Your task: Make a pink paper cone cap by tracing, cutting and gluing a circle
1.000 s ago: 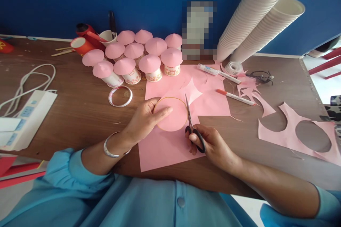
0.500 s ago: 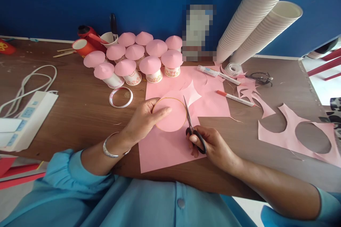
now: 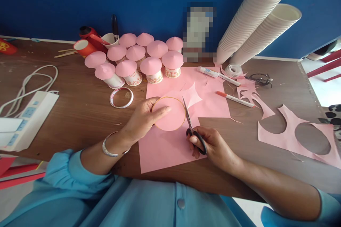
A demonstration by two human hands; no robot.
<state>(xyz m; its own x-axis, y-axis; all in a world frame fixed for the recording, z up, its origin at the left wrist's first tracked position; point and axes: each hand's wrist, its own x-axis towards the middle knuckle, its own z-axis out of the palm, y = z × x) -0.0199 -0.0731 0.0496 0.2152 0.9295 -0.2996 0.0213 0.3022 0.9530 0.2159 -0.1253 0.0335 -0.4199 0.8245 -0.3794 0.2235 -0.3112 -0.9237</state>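
My left hand pinches a pink paper circle at its left side, thumb on top. A yellowish line runs along much of the circle's edge. My right hand is closed around the black handles of a pair of scissors. Their blades point away from me, beside the right edge of the circle, and look nearly closed. Beneath both lies a pink paper sheet, partly covered by the circle and the hands. A pointed pink scrap rests just beyond the blade tips.
Several paper cups with pink cone tops stand at the back. White cup stacks lean by the blue wall. On the right are cut-out paper, an orange-capped marker and clear tape. A white ring and power strip lie left.
Hardly anything differs. The view has shifted very slightly, and both hands keep nearly the same pose with the circle and the scissors.
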